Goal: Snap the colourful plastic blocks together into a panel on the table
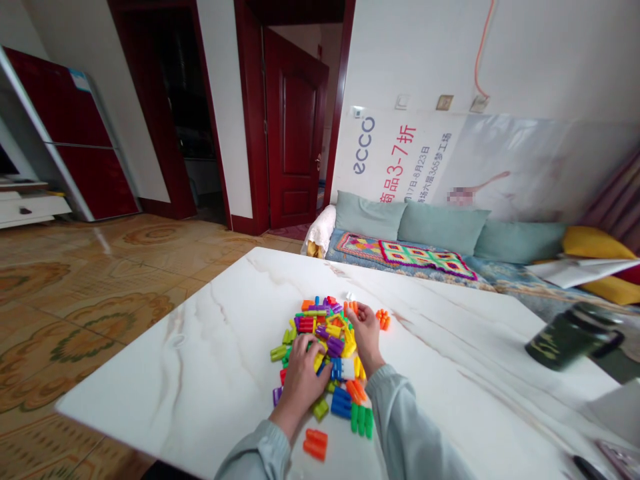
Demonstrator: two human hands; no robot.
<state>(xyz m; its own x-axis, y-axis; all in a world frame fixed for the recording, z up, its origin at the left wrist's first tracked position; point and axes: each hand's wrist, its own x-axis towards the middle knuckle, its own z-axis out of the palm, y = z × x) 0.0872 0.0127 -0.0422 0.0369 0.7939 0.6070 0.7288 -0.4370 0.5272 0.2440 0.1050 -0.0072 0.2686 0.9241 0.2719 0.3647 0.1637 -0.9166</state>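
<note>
Many colourful plastic pieces, in red, yellow, purple, blue, green and orange, form a loose pile (334, 345) on the white marbled table (210, 347). My left hand (303, 372) rests over the left side of this pile with its fingers spread and curved onto the pieces. At the pile's upper right, my right hand (367, 328) pinches an orange piece (351, 307) between thumb and fingers. Just right of that hand lies another orange piece (383, 319). Nearer to me are a blue piece (341, 403), a green piece (361, 421) and a separate orange piece (315, 444).
A dark green mug (570, 335) stands at the table's right side. A phone-like object (620, 459) lies at the lower right corner. Beyond the table is a sofa with pale cushions (443, 227). A small white piece (349, 296) sits behind the pile.
</note>
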